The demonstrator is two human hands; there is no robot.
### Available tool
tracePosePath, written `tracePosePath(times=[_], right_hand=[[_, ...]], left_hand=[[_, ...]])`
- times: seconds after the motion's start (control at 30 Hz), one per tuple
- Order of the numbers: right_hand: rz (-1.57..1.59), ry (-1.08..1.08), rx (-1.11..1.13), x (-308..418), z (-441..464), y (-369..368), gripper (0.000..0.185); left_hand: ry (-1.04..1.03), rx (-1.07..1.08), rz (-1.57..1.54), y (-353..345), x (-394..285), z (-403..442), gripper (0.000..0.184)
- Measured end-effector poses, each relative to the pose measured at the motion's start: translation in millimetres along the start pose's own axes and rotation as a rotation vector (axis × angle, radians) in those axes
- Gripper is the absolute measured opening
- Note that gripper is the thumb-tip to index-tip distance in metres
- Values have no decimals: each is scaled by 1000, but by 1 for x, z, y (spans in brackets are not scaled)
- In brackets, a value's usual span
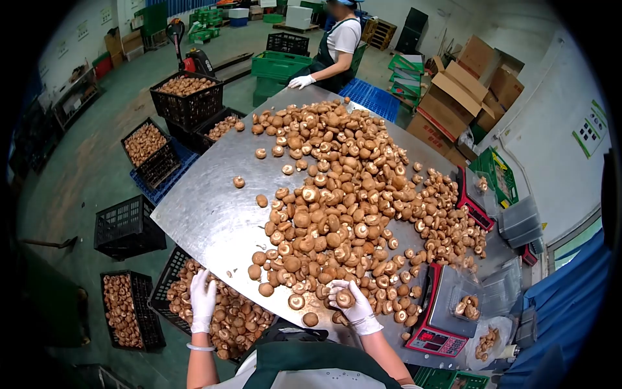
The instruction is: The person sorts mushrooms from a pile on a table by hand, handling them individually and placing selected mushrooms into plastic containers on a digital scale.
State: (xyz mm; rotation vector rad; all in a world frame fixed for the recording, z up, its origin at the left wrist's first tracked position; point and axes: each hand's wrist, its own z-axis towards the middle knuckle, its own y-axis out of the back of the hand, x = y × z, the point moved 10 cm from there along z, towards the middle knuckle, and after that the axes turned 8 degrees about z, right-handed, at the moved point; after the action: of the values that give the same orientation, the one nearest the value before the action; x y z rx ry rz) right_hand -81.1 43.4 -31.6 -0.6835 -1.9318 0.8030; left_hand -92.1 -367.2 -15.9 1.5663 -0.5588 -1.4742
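My left hand [203, 303], in a white glove, is over a black crate [160, 292] full of brown mushrooms [243, 324] beside the table's near left edge. Its fingers stretch forward, with nothing visible in them. At the near edge of the metal table, my right hand [360, 312], also gloved, has its fingers curled around a brown mushroom [345, 298]. Loose mushrooms lie close around that hand. A large heap of mushrooms [330, 220] spreads from there across the table [207, 194] to its far end.
On the right are a red scale [440, 318] bearing a clear box of mushrooms, a second scale [475, 201] and clear containers [520, 223]. Across the table stands a co-worker [340, 45], one gloved hand on its edge. Black crates [129, 227] line the floor at left.
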Motion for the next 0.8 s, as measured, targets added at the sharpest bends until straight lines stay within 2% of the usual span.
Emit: tracePosePath(times=[0.13, 0.2, 0.27, 0.33, 0.47, 0.57, 0.7, 0.8], right_hand=[[-29, 19, -24, 0, -2, 10, 52], [-156, 37, -43, -1, -4, 12, 52], [-188, 45, -27, 1, -7, 6, 51], [-218, 63, -14, 4, -13, 0, 50], [-203, 54, -55, 7, -22, -3, 45], [-188, 41, -113, 7, -26, 6, 42], [-207, 75, -124, 10, -29, 13, 40], [-194, 102, -111, 9, -30, 23, 39]], left_hand=[[-196, 20, 31, -29, -64, -1, 50], [-288, 83, 161, -40, -109, -6, 55], [-355, 213, 159, -51, -149, -10, 61], [-563, 151, 165, -75, -174, -22, 59], [-800, 176, 183, -109, -224, -40, 49], [-867, 165, 195, -122, -241, -33, 46], [-937, 14, 253, -115, -233, -22, 42], [-913, 47, 206, -115, -227, -15, 42]])
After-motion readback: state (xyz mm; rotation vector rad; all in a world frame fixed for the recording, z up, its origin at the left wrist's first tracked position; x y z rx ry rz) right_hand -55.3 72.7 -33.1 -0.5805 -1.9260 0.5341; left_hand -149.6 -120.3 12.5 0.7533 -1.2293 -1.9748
